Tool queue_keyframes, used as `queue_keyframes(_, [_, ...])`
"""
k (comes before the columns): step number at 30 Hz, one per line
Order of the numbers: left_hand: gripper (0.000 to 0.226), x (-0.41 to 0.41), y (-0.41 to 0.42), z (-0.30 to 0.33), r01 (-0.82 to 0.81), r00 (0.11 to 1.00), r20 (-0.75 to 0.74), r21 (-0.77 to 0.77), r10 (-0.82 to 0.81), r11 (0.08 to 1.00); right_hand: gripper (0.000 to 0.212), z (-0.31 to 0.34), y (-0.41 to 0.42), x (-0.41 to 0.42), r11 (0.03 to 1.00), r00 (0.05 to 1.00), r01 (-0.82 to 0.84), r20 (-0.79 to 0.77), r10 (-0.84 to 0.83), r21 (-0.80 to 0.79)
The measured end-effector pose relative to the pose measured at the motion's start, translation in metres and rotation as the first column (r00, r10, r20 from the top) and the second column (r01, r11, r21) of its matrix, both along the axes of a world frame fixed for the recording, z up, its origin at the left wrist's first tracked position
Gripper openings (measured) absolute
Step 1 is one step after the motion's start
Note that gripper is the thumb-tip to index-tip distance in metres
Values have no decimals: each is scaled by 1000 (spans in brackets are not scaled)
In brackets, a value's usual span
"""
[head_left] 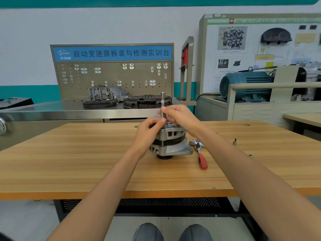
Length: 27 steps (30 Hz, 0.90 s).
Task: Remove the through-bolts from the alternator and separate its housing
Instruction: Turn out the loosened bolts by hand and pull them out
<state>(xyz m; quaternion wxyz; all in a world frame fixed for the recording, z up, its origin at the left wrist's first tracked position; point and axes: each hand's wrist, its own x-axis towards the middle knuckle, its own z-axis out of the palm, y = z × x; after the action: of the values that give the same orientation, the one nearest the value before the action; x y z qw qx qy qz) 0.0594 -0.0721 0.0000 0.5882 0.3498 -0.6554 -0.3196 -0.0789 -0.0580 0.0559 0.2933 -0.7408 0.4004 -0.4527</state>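
Nearest me on the wooden table [86, 162], I see the alternator [169, 145] standing pulley-down, a red-handled ratchet [201, 156] lying just beside it on the right. My left hand [147, 132] curls against the alternator's upper housing, while my right hand [180, 117] pinches an upright extension bar [163, 103] rising from its top. Beyond, a steel bench [52, 112] carries a clutch cover [147, 101].
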Motion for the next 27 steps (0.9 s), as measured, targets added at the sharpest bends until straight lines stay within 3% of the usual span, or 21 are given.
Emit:
queue_keyframes(4, [17, -4, -3, 1, -41, 999, -14, -3, 41, 999, 23, -1, -6, 2, 995, 995, 97, -20, -98, -31])
queue_keyframes(12, [14, 3, -1, -1, 27, 1000, -4, 7, -27, 1000, 15, -2, -4, -2, 998, 999, 36, -22, -37, -45])
queue_keyframes(22, [12, -6, -1, 0, -68, 996, -50, -1, 68, 998, 15, -3, -10, 3, 996, 997, 80, -8, -80, -43])
queue_keyframes(27, [8, -2, 0, -2, -30, 999, -28, 0, 30, 1000, 11, -2, -9, 0, 998, 999, 38, -9, -39, -50])
